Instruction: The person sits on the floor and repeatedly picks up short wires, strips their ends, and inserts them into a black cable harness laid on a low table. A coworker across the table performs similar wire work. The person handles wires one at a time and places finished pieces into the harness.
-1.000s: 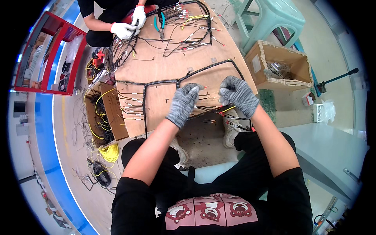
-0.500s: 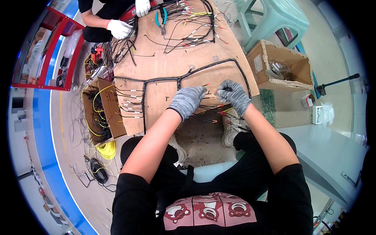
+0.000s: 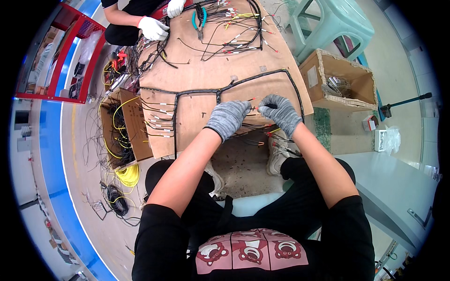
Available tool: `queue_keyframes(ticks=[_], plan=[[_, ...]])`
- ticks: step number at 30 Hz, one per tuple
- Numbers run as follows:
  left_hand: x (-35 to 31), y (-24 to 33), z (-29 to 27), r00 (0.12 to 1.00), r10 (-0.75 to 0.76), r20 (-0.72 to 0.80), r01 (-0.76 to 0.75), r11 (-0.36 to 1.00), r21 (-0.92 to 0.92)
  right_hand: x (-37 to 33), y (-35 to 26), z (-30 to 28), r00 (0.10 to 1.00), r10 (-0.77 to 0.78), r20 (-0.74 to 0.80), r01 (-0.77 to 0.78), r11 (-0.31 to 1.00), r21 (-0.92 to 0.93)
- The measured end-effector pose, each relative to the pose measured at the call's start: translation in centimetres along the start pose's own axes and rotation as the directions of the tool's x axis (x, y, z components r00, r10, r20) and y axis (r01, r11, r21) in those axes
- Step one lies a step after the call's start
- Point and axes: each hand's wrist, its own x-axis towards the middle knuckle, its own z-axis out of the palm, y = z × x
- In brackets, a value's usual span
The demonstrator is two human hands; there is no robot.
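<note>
My left hand (image 3: 228, 120), in a grey knitted glove, is closed round thin black wires near the board's front edge. A red-tipped wire end (image 3: 253, 99) sticks out past its fingers. Close on its right, my gloved right hand (image 3: 281, 112) pinches at the end of one of these wires; its fingertips hide most of that end. A black taped wire harness (image 3: 197, 93) lies on the wooden board (image 3: 197, 122), bent in a frame shape round my hands. Labelled branch wires (image 3: 159, 117) fan out at its left, and more tipped wires (image 3: 255, 143) hang over the front edge.
Across the board, a co-worker's white-gloved hands (image 3: 153, 29) handle a second harness (image 3: 260, 35), near teal-handled pliers (image 3: 199, 25). Cardboard boxes (image 3: 349, 100) (image 3: 136, 124) stand at both sides. A green stool (image 3: 335, 23) is at far right, a grey cabinet (image 3: 389, 182) at near right.
The view has shifted slightly, moving the board a little right. My hands have drawn closer together at the wire ends. The co-worker's hands stay by the far harness.
</note>
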Motion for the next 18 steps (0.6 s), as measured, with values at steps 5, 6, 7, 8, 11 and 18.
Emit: queue_keyframes(ticks=[5, 6, 7, 8, 11, 18], plan=[[0.0, 0.1, 0.1, 0.999, -0.031, -0.028, 0.032, 0.999, 0.043, 0.6, 0.0, 0.2, 1.000, -0.016, 0.005, 0.017, 0.995, -0.100], [0.0, 0.1, 0.1, 0.998, -0.026, -0.052, 0.027, 0.999, 0.020, 0.7, 0.1, 0.3, 1.000, -0.019, 0.008, 0.020, 0.994, -0.108], [-0.1, 0.1, 0.3, 0.997, -0.021, -0.076, 0.021, 1.000, -0.004, 0.7, 0.2, 0.2, 0.999, -0.048, -0.002, 0.047, 0.995, -0.087], [-0.2, 0.2, 0.0, 0.995, -0.015, -0.099, 0.012, 1.000, -0.027, 0.5, 0.2, 0.0, 0.997, -0.075, -0.014, 0.074, 0.995, -0.067], [-0.4, 0.7, -1.0, 0.988, -0.147, -0.051, 0.137, 0.975, -0.173, 0.0, -0.3, -1.5, 0.967, -0.204, -0.153, 0.184, 0.974, -0.135], [-3.0, 2.7, -1.9, 0.949, -0.310, -0.065, 0.063, 0.385, -0.921, -3.2, -5.6, -0.3, 0.957, -0.288, -0.045, 0.286, 0.957, -0.050]])
